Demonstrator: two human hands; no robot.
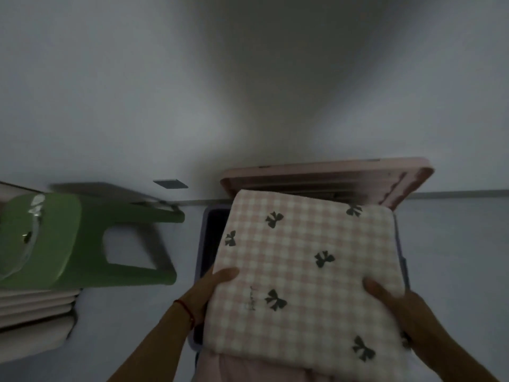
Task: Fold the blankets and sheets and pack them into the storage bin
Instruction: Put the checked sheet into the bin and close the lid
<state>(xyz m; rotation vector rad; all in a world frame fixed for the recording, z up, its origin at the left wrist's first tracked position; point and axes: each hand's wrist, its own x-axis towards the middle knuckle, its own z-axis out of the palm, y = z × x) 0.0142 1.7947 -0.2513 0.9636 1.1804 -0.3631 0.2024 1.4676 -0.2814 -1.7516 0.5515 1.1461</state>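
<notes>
A folded pink-and-white checked blanket (305,268) with dark bow prints is held flat over the open storage bin (205,244), whose lavender rim and dark inside show at the blanket's left edge. My left hand (213,282) grips the blanket's left side, thumb on top. On the right edge, my right hand (385,299) holds it the same way. The bin's pink lid (325,175) stands open behind, leaning on the wall. Pink fabric (248,368) shows below the blanket's near edge.
A green plastic stool (82,238) stands to the left on the pale floor. Beneath and beside it lies a stack of folded pale sheets (35,312). A white wall rises behind the bin, with a small dark patch (170,184) low on it.
</notes>
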